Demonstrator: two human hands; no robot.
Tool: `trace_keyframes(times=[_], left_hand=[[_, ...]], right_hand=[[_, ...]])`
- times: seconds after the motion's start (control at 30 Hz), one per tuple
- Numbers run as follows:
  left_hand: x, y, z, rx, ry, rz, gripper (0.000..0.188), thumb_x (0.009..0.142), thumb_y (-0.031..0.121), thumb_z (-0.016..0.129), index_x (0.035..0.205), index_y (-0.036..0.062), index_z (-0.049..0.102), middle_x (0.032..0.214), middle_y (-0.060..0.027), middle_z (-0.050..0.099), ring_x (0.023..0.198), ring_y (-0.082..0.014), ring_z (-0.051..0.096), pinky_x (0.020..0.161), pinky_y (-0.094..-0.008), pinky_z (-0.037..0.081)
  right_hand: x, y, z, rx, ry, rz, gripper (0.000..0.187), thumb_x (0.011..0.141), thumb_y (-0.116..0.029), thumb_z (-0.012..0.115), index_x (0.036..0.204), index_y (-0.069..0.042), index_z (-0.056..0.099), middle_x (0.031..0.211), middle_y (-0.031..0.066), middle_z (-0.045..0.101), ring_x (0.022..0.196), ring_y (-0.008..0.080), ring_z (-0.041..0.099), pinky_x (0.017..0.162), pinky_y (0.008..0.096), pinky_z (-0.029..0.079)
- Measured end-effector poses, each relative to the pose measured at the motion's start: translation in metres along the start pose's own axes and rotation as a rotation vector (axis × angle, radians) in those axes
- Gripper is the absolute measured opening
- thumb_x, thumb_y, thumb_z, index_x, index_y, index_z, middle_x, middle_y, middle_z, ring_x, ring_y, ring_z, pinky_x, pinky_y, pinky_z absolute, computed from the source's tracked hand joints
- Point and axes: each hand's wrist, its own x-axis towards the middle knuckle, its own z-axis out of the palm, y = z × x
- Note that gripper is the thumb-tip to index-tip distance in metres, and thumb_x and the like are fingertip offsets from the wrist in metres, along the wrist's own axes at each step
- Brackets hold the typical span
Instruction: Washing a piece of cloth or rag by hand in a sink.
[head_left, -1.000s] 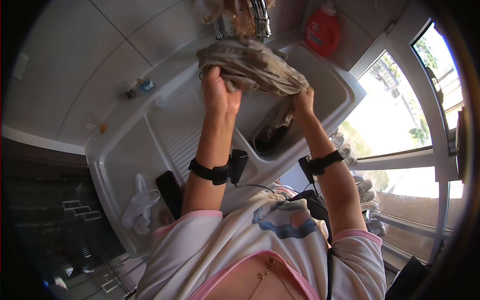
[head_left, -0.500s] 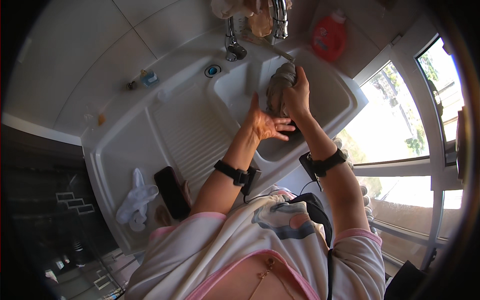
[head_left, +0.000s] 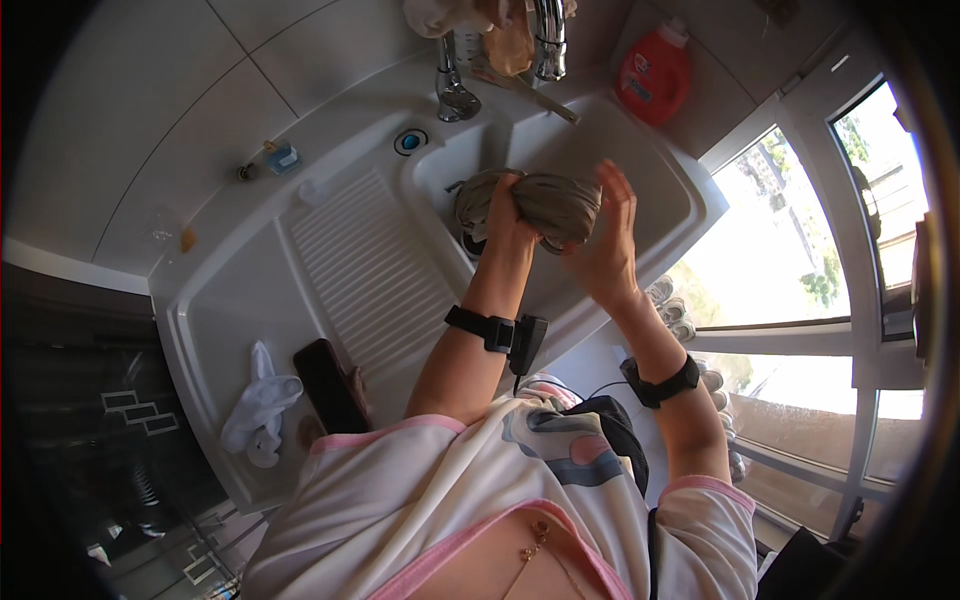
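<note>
Right now a wadded grey-brown cloth [head_left: 540,205] sits above the sink basin [head_left: 655,195], bunched between my hands. My left hand [head_left: 507,215] is closed around its left end; my right hand [head_left: 605,235] presses it with fingers spread. At twelve o'clock stands the faucet [head_left: 548,40], a red detergent bottle [head_left: 655,75] at one. At eight, on the drainboard [head_left: 365,270], lie a white rag [head_left: 262,400] and a dark phone [head_left: 330,385].

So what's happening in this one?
A person stands at a white sink and holds a bunched grey-brown cloth over the basin with both hands. The left hand grips its left end; the right hand presses against its right side with fingers spread. A tap stands behind the basin and a red bottle in the corner. On the drainboard at the left lie a white cloth and a dark flat object.
</note>
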Motion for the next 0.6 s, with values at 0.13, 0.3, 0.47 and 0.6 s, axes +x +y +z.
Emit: trace_keyframes(times=[0.13, 0.3, 0.47, 0.6], left_hand=[[-0.003, -0.006, -0.006, -0.039, -0.018, -0.050, 0.024, 0.076, 0.029, 0.051, 0.089, 0.0082, 0.054, 0.092, -0.0076, 0.057, 0.084, -0.0228, 0.057, 0.075, -0.0420, 0.047], [-0.015, -0.019, 0.011, -0.003, 0.149, 0.067, 0.017, 0.074, 0.019, 0.056, 0.087, 0.0081, 0.054, 0.087, -0.0048, 0.056, 0.081, -0.0187, 0.056, 0.076, -0.0375, 0.047], [-0.023, -0.021, 0.003, 0.293, 0.015, 0.296, 0.017, 0.072, 0.010, 0.053, 0.086, 0.0008, 0.053, 0.088, -0.0086, 0.055, 0.082, -0.0191, 0.054, 0.078, -0.0341, 0.046], [-0.029, -0.016, 0.007, 0.360, 0.091, 0.241, 0.015, 0.069, 0.006, 0.052, 0.081, -0.0019, 0.052, 0.081, -0.0097, 0.054, 0.077, -0.0188, 0.054, 0.072, -0.0316, 0.047]], right_hand=[[-0.006, -0.014, 0.008, -0.390, -0.303, -0.126, 0.090, 0.051, -0.003, 0.071, 0.130, -0.010, 0.028, 0.130, 0.0187, 0.031, 0.116, 0.0366, 0.036, 0.091, 0.0419, 0.038], [-0.015, 0.033, 0.036, -0.179, -0.138, 0.151, 0.083, 0.058, -0.019, 0.073, 0.128, -0.008, 0.029, 0.121, 0.0178, 0.044, 0.104, 0.0359, 0.048, 0.076, 0.0422, 0.046], [-0.019, 0.020, 0.039, 0.024, -0.302, 0.539, 0.059, 0.060, -0.021, 0.071, 0.108, 0.001, 0.045, 0.090, 0.0223, 0.059, 0.086, 0.0362, 0.057, 0.074, 0.0384, 0.046], [-0.021, 0.034, 0.042, 0.366, -0.448, 0.594, 0.042, 0.055, -0.022, 0.072, 0.082, 0.007, 0.058, 0.071, 0.0180, 0.060, 0.069, 0.0249, 0.060, 0.066, 0.0329, 0.047]])
